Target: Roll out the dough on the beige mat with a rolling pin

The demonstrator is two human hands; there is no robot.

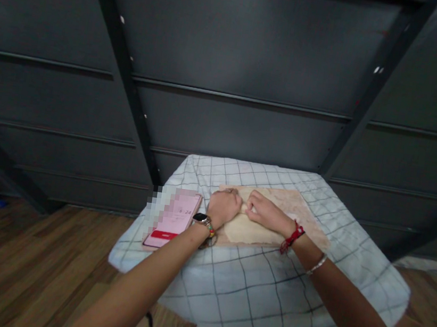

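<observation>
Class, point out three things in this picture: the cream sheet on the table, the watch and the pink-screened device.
Cream sheet [251, 234]: head view, on its flat near part.
Watch [200, 218]: head view, on its dark face.
Pink-screened device [181, 217]: head view, on its lit screen.

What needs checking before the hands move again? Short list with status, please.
1. Both hands in view: ok. Left hand and right hand are close together over the cream sheet.
2. Grip on the small pale piece between them: cannot tell; the curled fingers hide most of it.
3. Tan sheet fully on the grid-patterned tablecloth: ok.
4. Smartwatch clear of the smartphone: cannot tell; they are very close, contact unclear.
5. No loose ends at the wrists: not ok; the red bracelet on the right wrist has dangling ends.
</observation>
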